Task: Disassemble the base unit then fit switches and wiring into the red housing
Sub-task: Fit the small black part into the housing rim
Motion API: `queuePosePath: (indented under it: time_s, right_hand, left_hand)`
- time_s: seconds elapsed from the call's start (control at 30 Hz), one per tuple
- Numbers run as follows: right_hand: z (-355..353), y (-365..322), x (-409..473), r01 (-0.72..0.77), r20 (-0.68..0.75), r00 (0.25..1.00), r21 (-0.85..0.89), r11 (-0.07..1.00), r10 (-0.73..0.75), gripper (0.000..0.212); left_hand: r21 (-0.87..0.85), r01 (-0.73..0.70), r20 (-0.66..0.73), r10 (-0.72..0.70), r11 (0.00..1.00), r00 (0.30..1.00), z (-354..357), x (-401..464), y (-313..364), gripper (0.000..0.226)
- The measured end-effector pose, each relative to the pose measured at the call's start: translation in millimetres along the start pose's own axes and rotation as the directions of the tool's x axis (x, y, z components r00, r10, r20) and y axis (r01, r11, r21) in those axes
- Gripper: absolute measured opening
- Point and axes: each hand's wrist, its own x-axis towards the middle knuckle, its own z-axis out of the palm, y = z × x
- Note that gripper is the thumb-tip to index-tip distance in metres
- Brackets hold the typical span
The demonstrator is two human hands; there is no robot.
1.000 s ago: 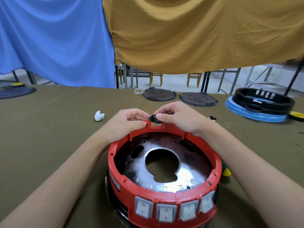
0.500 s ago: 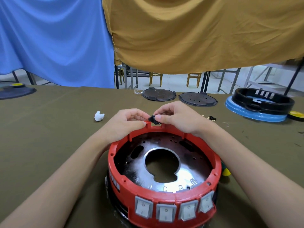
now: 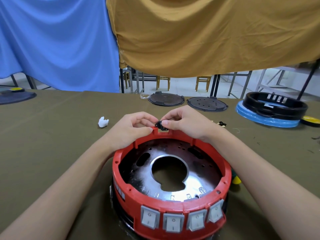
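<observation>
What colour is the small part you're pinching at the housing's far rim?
Black; the small part shows best in the head view, against the red housing.

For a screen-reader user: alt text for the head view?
Two hands work at the far rim of a red housing: the right hand pinches a small black part at a notch, the left hand grips the rim.

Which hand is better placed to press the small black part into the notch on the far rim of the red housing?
Right. The right hand already pinches the black part at the notch; the left hand grips the red housing rim beside it.
</observation>
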Motion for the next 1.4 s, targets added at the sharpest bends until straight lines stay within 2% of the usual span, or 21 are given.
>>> queuePosePath:
  time_s: [0.23, 0.4, 0.53, 0.77, 0.9, 1.4]
  right_hand:
    - [-3.0, -1.0, 0.2, -0.092, -0.001, 0.996, 0.08, 0.993, 0.092, 0.012]
    - [-6.1, 3.7, 0.3, -0.206, 0.069, 0.979, 0.286, 0.936, 0.194, 0.016]
    - [-6.4, 5.5, 3.2, -0.248, 0.002, 0.965, 0.336, 0.909, 0.262, 0.015]
    - [-6.3, 6.0, 1.3, -0.217, -0.023, 0.97, 0.366, 0.905, 0.242, 0.009]
    - [-5.7, 6.2, 1.4, -0.192, -0.06, 0.973, 0.322, 0.927, 0.222, 0.009]
    - [-6.9, 1.3, -1.5, -0.235, -0.017, 0.967, 0.322, 0.917, 0.253, 0.007]
  left_hand:
    - [0.053, -0.084, 0.032, 0.082, 0.995, 0.996, -2.1, -2.7, 3.4, 0.039]
    - [0.073, -0.063, 0.034, 0.061, 0.995, 0.998, -2.0, -1.3, 1.5, 0.033]
    - [0.083, -0.07, 0.03, 0.068, 0.994, 0.997, -2.0, -0.4, 0.3, 0.034]
    - [0.093, -0.072, 0.015, 0.071, 0.993, 0.997, -2.1, 0.3, 0.6, 0.037]
    - [0.087, -0.076, 0.017, 0.074, 0.993, 0.997, -2.4, -0.3, -0.4, 0.035]
    - [0.122, -0.073, 0.026, 0.07, 0.99, 0.997, -1.6, -1.5, 3.3, 0.032]
